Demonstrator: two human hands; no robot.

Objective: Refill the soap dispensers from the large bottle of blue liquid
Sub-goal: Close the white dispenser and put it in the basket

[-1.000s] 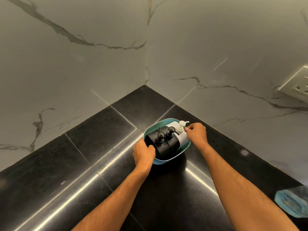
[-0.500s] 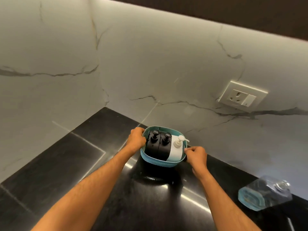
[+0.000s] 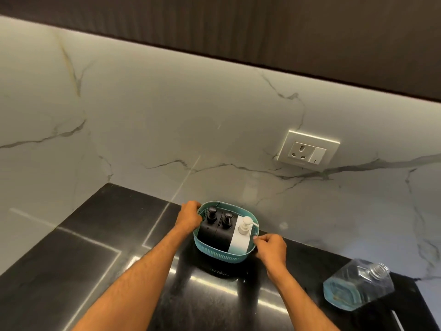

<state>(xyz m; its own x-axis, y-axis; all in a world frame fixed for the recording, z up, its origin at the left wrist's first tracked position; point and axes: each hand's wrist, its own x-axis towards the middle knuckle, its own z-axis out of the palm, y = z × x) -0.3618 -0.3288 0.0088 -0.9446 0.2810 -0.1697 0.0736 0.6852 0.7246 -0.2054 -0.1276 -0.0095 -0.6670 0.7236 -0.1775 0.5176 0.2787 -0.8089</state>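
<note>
A teal plastic basket point(image 3: 216, 254) stands on the black counter near the marble wall. Inside it are two black pump dispensers point(image 3: 216, 229) side by side and a white pump dispenser point(image 3: 241, 237) on their right. My left hand point(image 3: 189, 216) grips the basket's left rim. My right hand point(image 3: 270, 247) pinches the right rim. A large clear bottle point(image 3: 358, 286) with a little blue liquid in it lies on its side at the right, apart from both hands.
The black stone counter point(image 3: 83, 256) runs into a corner of white marble walls. A white socket with a switch point(image 3: 307, 150) is on the wall above the bottle. A dark cabinet underside point(image 3: 238, 25) hangs overhead.
The basket has gone from the wall corner rightward along the counter with both hands on its rim. The view swung right, so the socket and the whole bottle show.
</note>
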